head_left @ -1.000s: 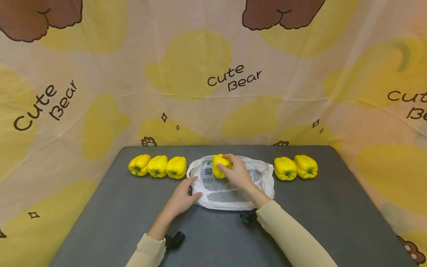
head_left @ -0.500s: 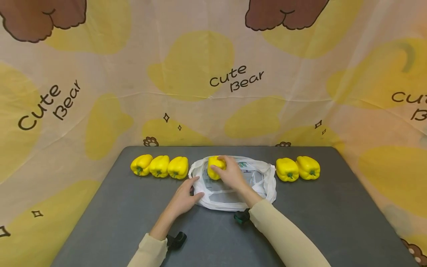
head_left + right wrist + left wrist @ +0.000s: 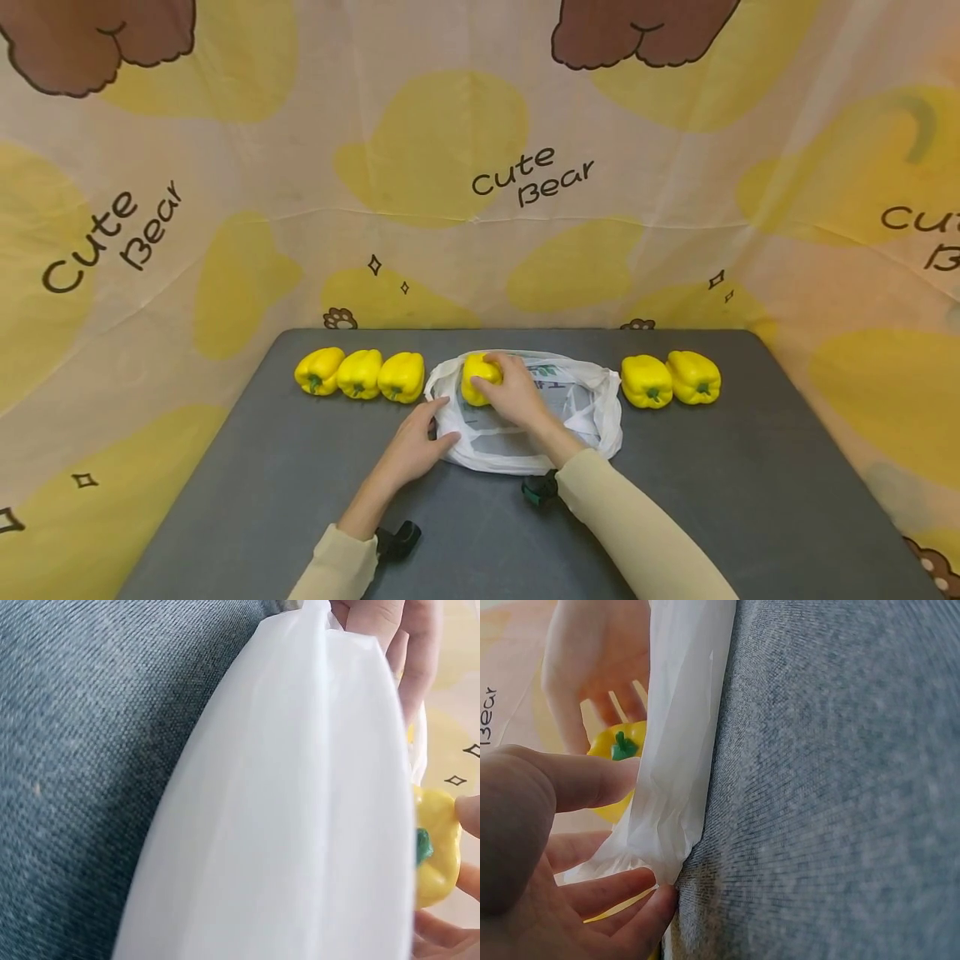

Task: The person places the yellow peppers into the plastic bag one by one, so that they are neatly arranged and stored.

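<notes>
A white plastic bag (image 3: 517, 462) lies with its mouth spread wide in the middle of the table. My right hand (image 3: 517, 396) holds a yellow bell pepper (image 3: 476, 379) over the left part of that mouth; in the right wrist view the bag's wall partly hides the bell pepper (image 3: 437, 859) and its green stem. My left hand (image 3: 411, 442) rests at the bag's left rim, thumb and fingers apart. In the left wrist view its fingertips (image 3: 641, 885) touch the white plastic (image 3: 679, 750).
Three yellow bell peppers (image 3: 360, 374) stand in a row left of the bag. Two more bell peppers (image 3: 647, 382) sit to its right. They are all on a dark grey table (image 3: 247, 467), with a patterned cloth (image 3: 435, 150) hanging behind.
My right hand has moved left with the bell pepper, across the bag's mouth. The left hand stays at the rim. The head view has shifted slightly.
</notes>
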A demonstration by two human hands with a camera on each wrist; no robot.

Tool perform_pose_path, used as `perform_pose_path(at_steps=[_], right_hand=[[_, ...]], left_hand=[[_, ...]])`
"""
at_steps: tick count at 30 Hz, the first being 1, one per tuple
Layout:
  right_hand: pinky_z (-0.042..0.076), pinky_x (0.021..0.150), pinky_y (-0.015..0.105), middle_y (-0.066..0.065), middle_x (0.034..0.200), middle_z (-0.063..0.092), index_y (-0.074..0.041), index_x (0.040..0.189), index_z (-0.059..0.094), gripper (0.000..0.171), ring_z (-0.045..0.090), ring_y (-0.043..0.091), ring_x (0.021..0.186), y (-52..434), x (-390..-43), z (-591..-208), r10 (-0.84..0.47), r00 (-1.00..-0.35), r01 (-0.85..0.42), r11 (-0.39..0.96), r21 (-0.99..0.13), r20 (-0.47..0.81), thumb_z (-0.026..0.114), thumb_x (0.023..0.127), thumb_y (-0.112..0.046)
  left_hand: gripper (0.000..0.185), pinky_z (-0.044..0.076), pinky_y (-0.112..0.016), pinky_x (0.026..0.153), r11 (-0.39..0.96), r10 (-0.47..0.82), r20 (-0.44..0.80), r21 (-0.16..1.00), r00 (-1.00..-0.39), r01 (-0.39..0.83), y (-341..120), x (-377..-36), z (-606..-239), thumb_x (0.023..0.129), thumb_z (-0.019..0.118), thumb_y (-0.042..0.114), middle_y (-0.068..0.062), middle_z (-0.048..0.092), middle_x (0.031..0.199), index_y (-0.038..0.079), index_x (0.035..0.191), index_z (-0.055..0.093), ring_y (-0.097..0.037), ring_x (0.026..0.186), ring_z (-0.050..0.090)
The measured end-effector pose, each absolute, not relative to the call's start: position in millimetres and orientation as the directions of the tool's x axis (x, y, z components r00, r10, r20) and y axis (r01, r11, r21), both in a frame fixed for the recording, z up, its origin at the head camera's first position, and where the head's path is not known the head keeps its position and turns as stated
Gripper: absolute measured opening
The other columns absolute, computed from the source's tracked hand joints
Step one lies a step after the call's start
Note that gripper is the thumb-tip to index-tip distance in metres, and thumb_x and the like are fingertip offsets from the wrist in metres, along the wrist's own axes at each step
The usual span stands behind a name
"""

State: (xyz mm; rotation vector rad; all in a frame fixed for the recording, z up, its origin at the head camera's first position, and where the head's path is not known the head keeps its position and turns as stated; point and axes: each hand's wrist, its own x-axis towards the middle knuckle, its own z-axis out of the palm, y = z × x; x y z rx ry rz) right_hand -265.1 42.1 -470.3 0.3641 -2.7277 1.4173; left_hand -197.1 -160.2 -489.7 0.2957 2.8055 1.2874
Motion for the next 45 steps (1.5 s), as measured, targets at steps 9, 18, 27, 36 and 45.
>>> perform_pose_path(at_steps=[9,18,27,36,45], right_hand=[[0.044,0.104,0.050,0.018,0.136,0.057,-0.006,0.137,0.059,0.050,0.054,0.033,0.119,45,-263,-468,-0.214,-0.965,-0.250,0.565,-0.786,0.153,0.070,0.095,-0.030],[0.050,0.098,0.051,0.017,0.137,0.058,-0.003,0.139,0.058,0.049,0.059,0.038,0.118,62,-257,-453,-0.220,-0.964,-0.252,0.554,-0.793,0.152,0.068,0.097,-0.027],[0.053,0.093,0.049,0.017,0.127,0.064,-0.004,0.132,0.064,0.043,0.063,0.034,0.112,84,-250,-435,-0.234,-0.958,-0.274,0.592,-0.758,0.164,0.065,0.100,-0.033],[0.054,0.091,0.048,0.012,0.127,0.063,-0.006,0.131,0.065,0.043,0.063,0.029,0.112,108,-242,-421,-0.227,-0.960,-0.273,0.623,-0.733,0.165,0.064,0.101,-0.036],[0.056,0.087,0.047,0.012,0.124,0.064,-0.005,0.129,0.065,0.042,0.063,0.030,0.110,134,-240,-416,-0.234,-0.953,-0.302,0.643,-0.704,0.195,0.063,0.102,-0.036]], left_hand=[[0.059,0.049,-0.051,0.100,0.640,0.189,0.031,0.754,-0.982,0.147,-162,-198,-492,0.095,0.072,0.019,-0.020,0.051,0.145,0.004,0.148,0.050,-0.035,0.119,0.059],[0.059,0.049,-0.050,0.101,0.647,0.196,0.025,0.748,-0.980,0.149,-161,-201,-492,0.096,0.071,0.021,-0.020,0.051,0.145,0.005,0.148,0.050,-0.034,0.120,0.058],[0.059,0.048,-0.051,0.102,0.639,0.193,0.030,0.755,-0.981,0.149,-161,-200,-491,0.095,0.071,0.018,-0.021,0.051,0.144,0.004,0.148,0.050,-0.036,0.120,0.058],[0.059,0.048,-0.051,0.102,0.644,0.190,0.029,0.751,-0.981,0.147,-161,-200,-492,0.095,0.071,0.019,-0.020,0.051,0.145,0.004,0.148,0.050,-0.036,0.121,0.058],[0.059,0.048,-0.051,0.103,0.653,0.191,0.025,0.743,-0.981,0.146,-160,-201,-491,0.095,0.071,0.019,-0.021,0.051,0.144,0.003,0.148,0.050,-0.036,0.121,0.057]])
